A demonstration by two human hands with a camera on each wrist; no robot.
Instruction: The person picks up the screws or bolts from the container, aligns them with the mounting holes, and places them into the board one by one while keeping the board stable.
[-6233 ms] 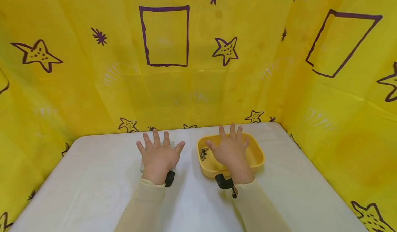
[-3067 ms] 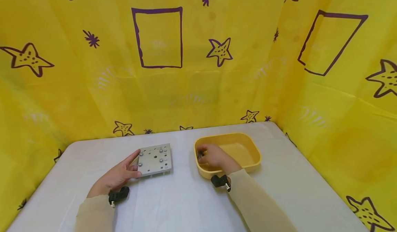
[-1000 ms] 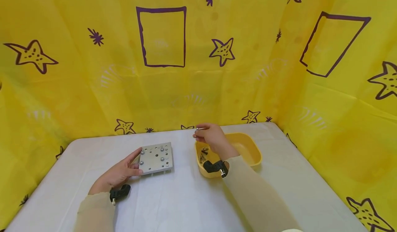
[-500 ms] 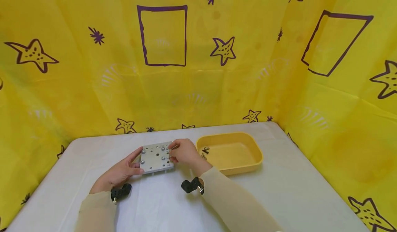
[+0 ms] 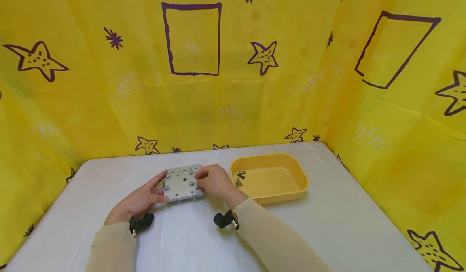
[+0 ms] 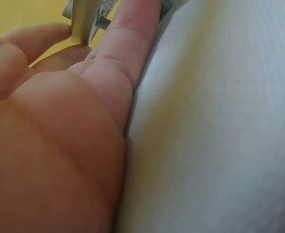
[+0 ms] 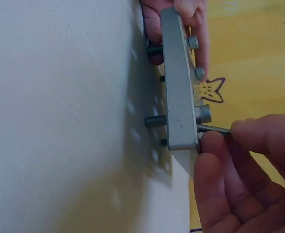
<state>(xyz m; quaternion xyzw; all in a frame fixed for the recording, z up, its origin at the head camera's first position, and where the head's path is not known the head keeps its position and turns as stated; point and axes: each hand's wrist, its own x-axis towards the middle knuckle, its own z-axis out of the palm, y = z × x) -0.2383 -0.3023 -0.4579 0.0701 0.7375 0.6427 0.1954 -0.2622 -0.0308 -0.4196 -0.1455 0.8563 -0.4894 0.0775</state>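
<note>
A grey metal plate [image 5: 178,183] with drilled holes lies face up, several bolts through it. In the right wrist view, the shanks of the bolts [image 7: 156,121] stick out underneath, the plate apart from the white tabletop. My left hand [image 5: 136,203] grips its left edge, thumb at the near corner; the left wrist view shows a finger [image 6: 133,43] under it. At the plate's right side, my right hand [image 5: 218,185] pinches a thin metal pin [image 7: 214,129] between thumb and fingers. The pin's far end meets the plate's upper face beside a bolt head [image 7: 204,114]; whether it sits in a hole is unclear.
A yellow tray [image 5: 280,197] stands right of the plate, near my right forearm. Several small screws or pins [image 5: 239,179] lie in its left end. A white table [image 5: 182,239] bears everything, with yellow patterned cloth [image 5: 233,94] behind and at the sides.
My hands went from spread open to working: the left took hold of the plate, the right picked a pin from the tray and carried it left to the plate. Lately only the right fingers shifted slightly.
</note>
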